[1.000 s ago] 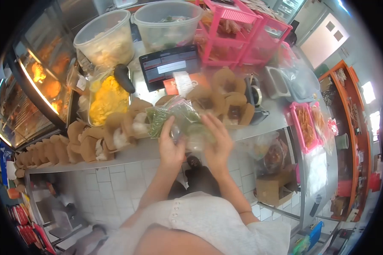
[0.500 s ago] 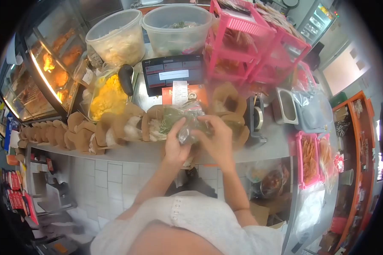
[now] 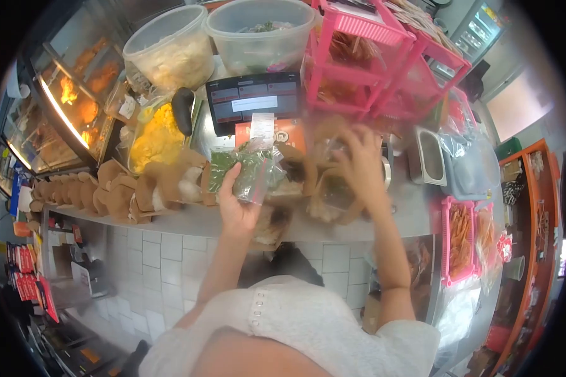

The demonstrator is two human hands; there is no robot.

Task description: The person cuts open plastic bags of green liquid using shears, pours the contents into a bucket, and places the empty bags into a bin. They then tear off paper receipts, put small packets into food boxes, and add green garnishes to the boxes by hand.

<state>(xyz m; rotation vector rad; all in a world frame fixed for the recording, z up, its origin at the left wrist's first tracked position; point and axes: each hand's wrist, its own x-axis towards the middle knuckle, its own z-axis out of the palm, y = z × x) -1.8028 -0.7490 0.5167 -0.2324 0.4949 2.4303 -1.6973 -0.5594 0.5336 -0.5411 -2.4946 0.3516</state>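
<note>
My left hand (image 3: 238, 204) is closed around a clear plastic zip bag of green leaves (image 3: 253, 176), held above the counter's row of boxes. Slightly blurred, my right hand (image 3: 366, 166) reaches over the open brown cardboard boxes (image 3: 336, 198) on the right. Its fingers are spread and bent, and nothing clear shows between them. Another open cardboard box (image 3: 271, 227) stands at the counter's front edge, below the bag. Behind the bag, a paper receipt (image 3: 262, 124) leans against an orange box (image 3: 287, 131).
A tablet (image 3: 253, 103) stands behind the boxes. Left of it lies a tray of yellow food (image 3: 157, 139) with a black-handled utensil. Two large plastic tubs (image 3: 261, 44) and pink stacked baskets (image 3: 358, 63) line the back. A lit glass food cabinet (image 3: 69, 107) is at left.
My right hand has let go of the leaf bag and moved right, over the boxes. My left hand has shifted a little left with the bag, which is now more upright.
</note>
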